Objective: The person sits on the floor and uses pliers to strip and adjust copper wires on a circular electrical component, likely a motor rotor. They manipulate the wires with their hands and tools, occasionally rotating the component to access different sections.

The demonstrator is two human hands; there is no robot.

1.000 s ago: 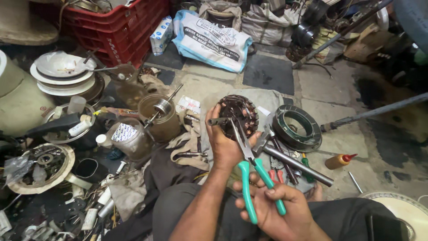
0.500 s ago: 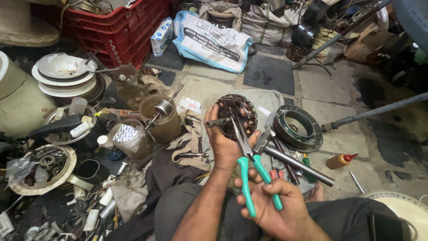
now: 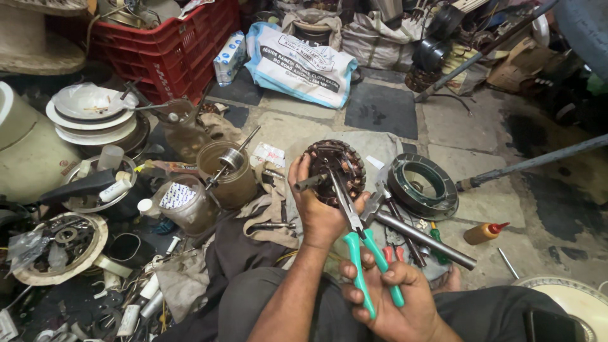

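My left hand (image 3: 318, 212) grips a round motor stator (image 3: 335, 171) with copper windings and a short shaft, held up over my lap. My right hand (image 3: 392, 301) is closed around the green handles of long-nose pliers (image 3: 361, 250). The pliers' jaws reach up into the stator's windings near its centre. Both hands sit low in the middle of the head view, above my dark trousers.
A round metal motor housing (image 3: 423, 185) and a steel pipe (image 3: 423, 239) lie to the right, beside a small orange bottle (image 3: 484, 232). A brown jar (image 3: 227, 174), stacked metal covers (image 3: 88, 117), a red crate (image 3: 168, 47) and a printed sack (image 3: 301, 60) crowd the left and back.
The pliers' jaws have shifted slightly within the stator, and my right hand has moved a little on the handles. The left hand keeps the stator in the same place.
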